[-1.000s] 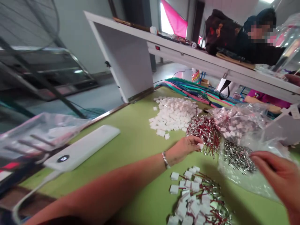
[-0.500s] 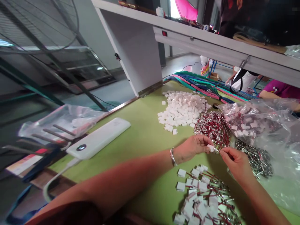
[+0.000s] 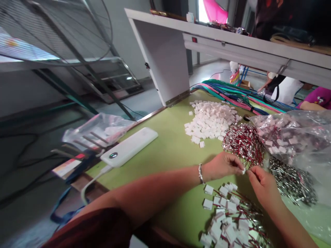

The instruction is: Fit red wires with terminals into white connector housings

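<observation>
My left hand point(image 3: 224, 164), a metal bracelet at its wrist, pinches a small white connector housing point(image 3: 243, 171) between thumb and fingers. Right up against it, my right hand point(image 3: 265, 184) is closed in a pinch on a thin wire terminal, mostly hidden by the fingertips. Just beyond the hands lies a heap of short red wires with silver terminals point(image 3: 243, 143). Below them is a pile of white connectors with red wires attached point(image 3: 224, 215). A mound of loose white housings point(image 3: 213, 119) sits farther back on the green tabletop point(image 3: 170, 137).
Dark terminal wires point(image 3: 292, 181) and a clear plastic bag of connectors point(image 3: 292, 134) lie at right. A white power bank point(image 3: 130, 146) with a cable rests at left. Bundled coloured cables point(image 3: 232, 91) run along the back, beneath a white shelf point(image 3: 219, 32). Other people sit beyond.
The view has swung left, so everything sits farther right in the picture. My hands have come closer together, and the housing is now more covered by the left fingers.
</observation>
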A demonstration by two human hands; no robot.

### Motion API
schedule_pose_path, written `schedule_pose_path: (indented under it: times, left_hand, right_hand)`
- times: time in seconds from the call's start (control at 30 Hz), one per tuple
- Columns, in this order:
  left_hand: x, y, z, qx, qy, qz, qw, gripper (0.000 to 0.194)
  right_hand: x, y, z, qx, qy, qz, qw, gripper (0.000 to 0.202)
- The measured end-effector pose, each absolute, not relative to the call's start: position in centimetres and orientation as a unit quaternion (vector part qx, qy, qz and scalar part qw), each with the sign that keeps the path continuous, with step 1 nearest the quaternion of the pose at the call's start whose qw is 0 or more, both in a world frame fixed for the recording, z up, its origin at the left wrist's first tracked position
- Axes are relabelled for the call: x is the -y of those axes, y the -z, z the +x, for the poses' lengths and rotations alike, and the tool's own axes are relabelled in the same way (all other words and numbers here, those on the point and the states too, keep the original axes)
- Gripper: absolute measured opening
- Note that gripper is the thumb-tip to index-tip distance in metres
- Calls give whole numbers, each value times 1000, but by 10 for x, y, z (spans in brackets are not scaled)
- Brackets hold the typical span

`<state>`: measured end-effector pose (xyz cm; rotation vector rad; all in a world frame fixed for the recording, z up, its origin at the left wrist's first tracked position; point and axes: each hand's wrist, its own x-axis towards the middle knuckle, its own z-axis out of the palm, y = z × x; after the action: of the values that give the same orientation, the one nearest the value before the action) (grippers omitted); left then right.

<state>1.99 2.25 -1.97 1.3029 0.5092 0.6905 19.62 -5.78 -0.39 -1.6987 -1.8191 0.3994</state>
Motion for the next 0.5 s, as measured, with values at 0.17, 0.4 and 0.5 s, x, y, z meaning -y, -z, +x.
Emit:
schedule_pose_path:
  times: [0.17, 0.4, 0.5]
  left_hand:
    - [-25, 27, 19, -235, -290, 585, 720, 12]
    - [-25, 25, 16, -211, -292, 617, 699, 11]
    - [-25, 21, 15, -177, -303, 544, 762, 22]
  right_hand:
    - [60, 14, 198, 689, -168, -637, 303, 36]
    - [61, 17, 199, 667, -219, -645, 302, 37]
    - [61, 7, 196, 656, -266, -623, 332, 35]
